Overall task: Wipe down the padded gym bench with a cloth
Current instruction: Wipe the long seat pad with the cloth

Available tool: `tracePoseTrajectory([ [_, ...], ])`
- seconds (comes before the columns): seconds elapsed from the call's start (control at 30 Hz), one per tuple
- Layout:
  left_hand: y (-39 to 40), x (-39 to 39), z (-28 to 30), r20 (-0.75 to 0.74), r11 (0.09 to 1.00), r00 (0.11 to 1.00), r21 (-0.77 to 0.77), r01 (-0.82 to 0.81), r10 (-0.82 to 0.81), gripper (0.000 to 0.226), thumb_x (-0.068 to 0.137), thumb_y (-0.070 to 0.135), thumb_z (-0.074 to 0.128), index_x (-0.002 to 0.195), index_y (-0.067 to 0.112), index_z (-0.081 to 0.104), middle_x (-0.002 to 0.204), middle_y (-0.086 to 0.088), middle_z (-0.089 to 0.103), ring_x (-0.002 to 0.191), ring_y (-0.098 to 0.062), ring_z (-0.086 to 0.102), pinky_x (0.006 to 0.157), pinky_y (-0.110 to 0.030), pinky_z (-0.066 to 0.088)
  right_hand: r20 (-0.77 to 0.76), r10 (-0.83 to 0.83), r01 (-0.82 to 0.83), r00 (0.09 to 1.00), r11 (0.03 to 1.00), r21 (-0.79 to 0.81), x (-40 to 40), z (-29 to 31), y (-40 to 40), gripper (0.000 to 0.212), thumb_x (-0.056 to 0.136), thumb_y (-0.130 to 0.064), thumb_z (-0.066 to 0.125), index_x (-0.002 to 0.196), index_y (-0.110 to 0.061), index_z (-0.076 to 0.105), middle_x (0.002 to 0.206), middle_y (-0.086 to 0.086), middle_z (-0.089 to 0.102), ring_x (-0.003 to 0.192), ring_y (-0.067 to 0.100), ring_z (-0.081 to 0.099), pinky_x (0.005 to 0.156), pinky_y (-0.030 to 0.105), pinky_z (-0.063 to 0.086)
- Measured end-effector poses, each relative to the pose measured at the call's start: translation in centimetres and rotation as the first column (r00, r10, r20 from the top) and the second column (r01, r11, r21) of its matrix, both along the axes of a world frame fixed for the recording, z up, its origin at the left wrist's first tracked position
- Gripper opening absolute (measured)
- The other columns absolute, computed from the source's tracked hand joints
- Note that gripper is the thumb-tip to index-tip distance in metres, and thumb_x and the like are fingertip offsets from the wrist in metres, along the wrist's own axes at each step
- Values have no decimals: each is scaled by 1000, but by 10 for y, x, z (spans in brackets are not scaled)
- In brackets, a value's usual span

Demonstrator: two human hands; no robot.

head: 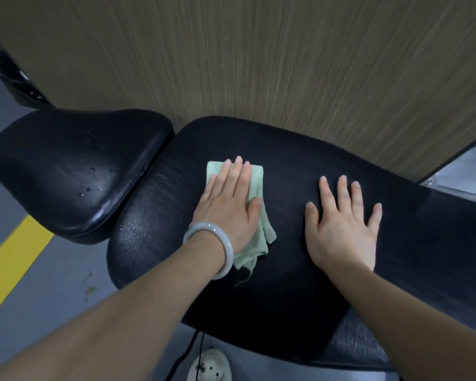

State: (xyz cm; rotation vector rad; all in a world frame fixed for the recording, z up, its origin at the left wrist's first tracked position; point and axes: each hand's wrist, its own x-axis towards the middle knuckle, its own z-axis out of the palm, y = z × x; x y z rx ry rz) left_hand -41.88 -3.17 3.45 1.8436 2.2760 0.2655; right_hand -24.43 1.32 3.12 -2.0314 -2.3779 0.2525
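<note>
Flatly, left hand (pixel 226 207) presses cloth (pixel 254 232) onto bench (pixel 286 284); right hand (pixel 344 229) rests spread, seemingly touching.

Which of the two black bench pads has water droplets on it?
The smaller seat pad, left of the gap. Droplets bead on its surface, while the long pad under the left hand, cloth and right hand looks mostly dry.

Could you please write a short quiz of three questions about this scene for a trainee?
1. True or false: the left hand presses the green cloth flat on the long bench pad.
2. Which hand wears the pale bangle? A left, B right.
3. Fill in: water drops lie on the ___ pad.

Key: 1 true. 2 A. 3 seat; the seat pad is wet, and the right hand rests bare on the long pad.
</note>
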Motion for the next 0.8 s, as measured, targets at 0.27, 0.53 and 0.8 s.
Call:
tracePoseTrajectory([
  [0.27,-88,5,-8,14,993,996,83,88,-90,65,94,43,27,150,11,22,157,-3,20,146,-16,12,115,-35,9,-5,-6,5,1000,1000,-14,-1,3,-1,58,97,-49,8,152,-33,-2,161,-3,-9,146,16,-17,116,49,-10],
  [0.53,-66,-6,-4,6,989,990,61,137,-138,67,91,51,3,150,22,-7,159,8,-11,143,-4,-19,116,-27,-10,-11,3,-3,1000,1000,-1,-1,3,-1,58,97,-49,7,152,-33,-4,161,-3,-10,146,16,-18,116,49,-10],
  [0.8,26,-30,-8,-25,989,993,97,113,-111,62,97,47,12,152,25,-6,159,12,-10,142,-1,-20,116,-25,-12,-32,-6,7,999,1000,22,-1,2,0,59,95,-51,3,149,-36,-13,159,-6,-16,143,13,-24,116,47,-13],
])
